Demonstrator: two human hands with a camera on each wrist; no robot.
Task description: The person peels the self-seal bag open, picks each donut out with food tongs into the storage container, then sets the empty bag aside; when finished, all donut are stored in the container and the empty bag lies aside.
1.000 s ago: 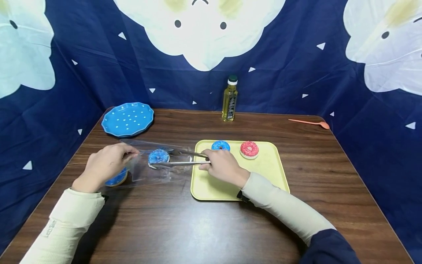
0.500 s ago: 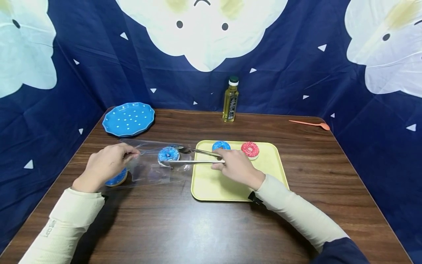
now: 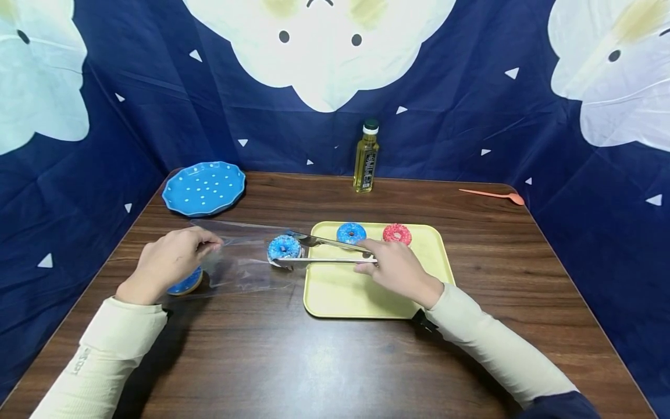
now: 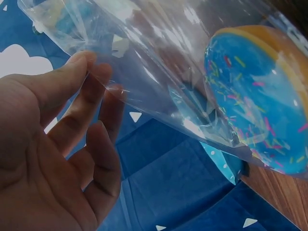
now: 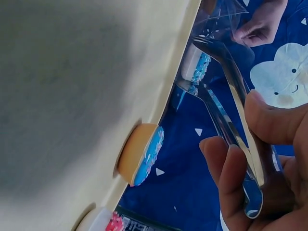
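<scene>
Your left hand (image 3: 170, 265) pinches the edge of the clear plastic bag (image 3: 241, 278) between thumb and fingertips, near the tabletop's (image 3: 251, 361) left edge. Your right hand (image 3: 399, 272) grips the metal tongs (image 3: 335, 260), their tips straddling the blue-and-white donut (image 3: 293, 247) just off the yellow tray's (image 3: 340, 298) left edge. A sprinkled blue donut (image 4: 255, 103) shows through the bag; a blue ring donut (image 3: 342, 234) and a red donut (image 3: 388, 234) sit along the tray's far edge.

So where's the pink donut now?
In the head view, the pink donut lies on the yellow tray, right of its blue donut, just beyond the right hand.
</scene>
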